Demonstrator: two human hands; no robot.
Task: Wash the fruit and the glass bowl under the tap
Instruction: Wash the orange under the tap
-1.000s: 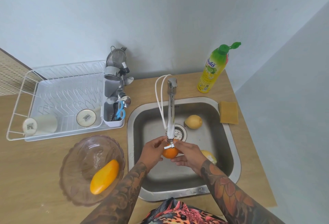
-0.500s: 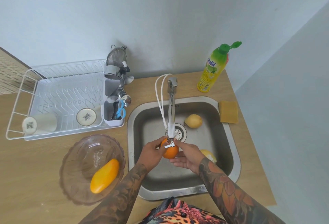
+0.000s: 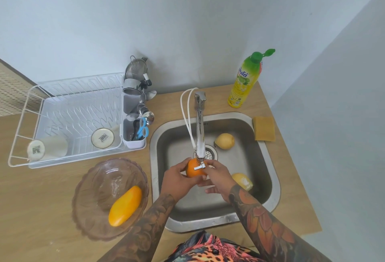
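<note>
An orange [image 3: 193,170] sits right under the spout of the chrome tap [image 3: 200,130], over the steel sink [image 3: 268,157]. My left hand [image 3: 177,180] cups it from the left and my right hand [image 3: 216,178] holds it from the right and below. Two yellow lemons lie in the basin: one [image 3: 225,141] at the back by the drain, one [image 3: 242,181] partly hidden behind my right wrist. On the counter to the left stands the glass bowl [image 3: 100,180] with a yellow mango [image 3: 125,208] in it.
A white dish rack [image 3: 68,103] with two cups and a grey cutlery holder [image 3: 135,124] stands at the back left. A green-capped dish soap bottle [image 3: 243,82] and a yellow sponge [image 3: 264,128] are by the sink's right back corner. Walls close behind and right.
The orange has risen a little toward the spout and both hands have shifted round it. The bowl, mango and lemons have not moved.
</note>
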